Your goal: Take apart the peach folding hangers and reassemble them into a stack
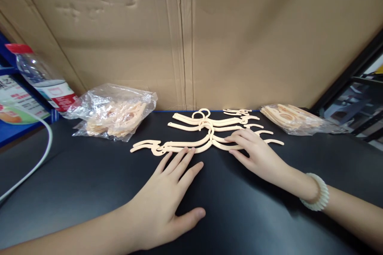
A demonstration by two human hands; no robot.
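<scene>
Several beige plastic folding hangers lie in a loose row on the black table. The nearest folding hanger (pixel 187 144) spreads its arms to both sides, with another overlapping it closely. My left hand (pixel 166 203) is spread flat in front, its fingertips at the lower edge of the left arm. My right hand (pixel 259 153) has its thumb and fingers closed around the nearest hangers' right arms, hiding part of them. Farther back lie more folding hangers (pixel 185 126), their hooks overlapping near the middle. Small beige pieces (pixel 237 111) rest at the back edge.
A clear bag of beige hanger parts (pixel 116 115) sits at left, another bag (pixel 290 117) at right. A red-capped bottle (pixel 44 75) leans beside a blue rack. A white cable (pixel 44 155) curves along the left. Cardboard (pixel 254 40) stands behind the table (pixel 74 191).
</scene>
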